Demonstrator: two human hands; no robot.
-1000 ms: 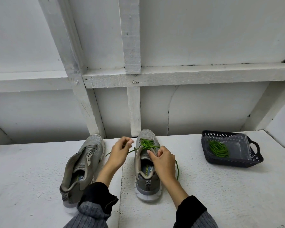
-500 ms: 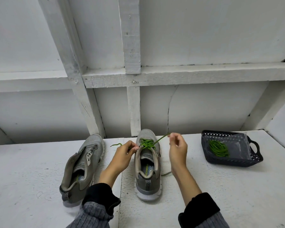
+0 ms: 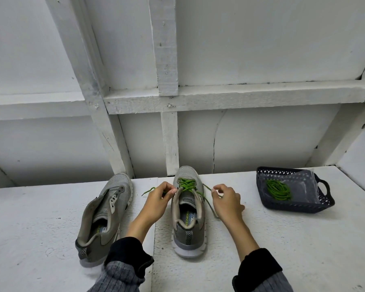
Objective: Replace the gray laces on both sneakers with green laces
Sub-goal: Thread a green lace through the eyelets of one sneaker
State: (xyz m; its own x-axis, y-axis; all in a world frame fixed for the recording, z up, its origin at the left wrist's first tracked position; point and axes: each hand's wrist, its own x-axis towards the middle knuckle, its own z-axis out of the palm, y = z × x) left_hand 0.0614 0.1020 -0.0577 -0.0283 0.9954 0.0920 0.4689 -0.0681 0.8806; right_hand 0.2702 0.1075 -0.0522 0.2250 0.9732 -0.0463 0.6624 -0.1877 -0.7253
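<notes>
1. Near the back edge of the bench (image 3: 261,239), at its middle, stands the right-hand sneaker (image 3: 188,211), toe toward the wall and heel toward the person — its long axis runs from front edge to back edge.
2. Green lace (image 3: 187,185) already crosses the eyelets over the forefoot; one free end leads out to each side of the shoe.
3. Left hand (image 3: 156,201) lies just beside the shoe's left flank, thumb and forefinger pressed together on the left lace end, whose tip points away toward the other shoe.
4. Right hand (image 3: 227,200) lies just beside the right flank, fingertips pinched on the right lace end; the loose remainder trails down along the shoe toward the front edge.
5. Both ends run outward across the shoe's long axis, so the coming pull, as I judge it, goes sideways, each hand away from the tongue, to even and tighten the lacing.
6. Each hand is nearest its own lace end — neither needs to cross over.
7. Toward the left end of the bench the second sneaker (image 3: 105,216) lies with empty eyelets, tilted and well apart from the right hand.
8. Toward the right end sits the dark basket (image 3: 325,204), holding the coiled spare green lace (image 3: 278,189); the right hand is the nearer one for it.
9. No gray lace is plainly visible.
</notes>
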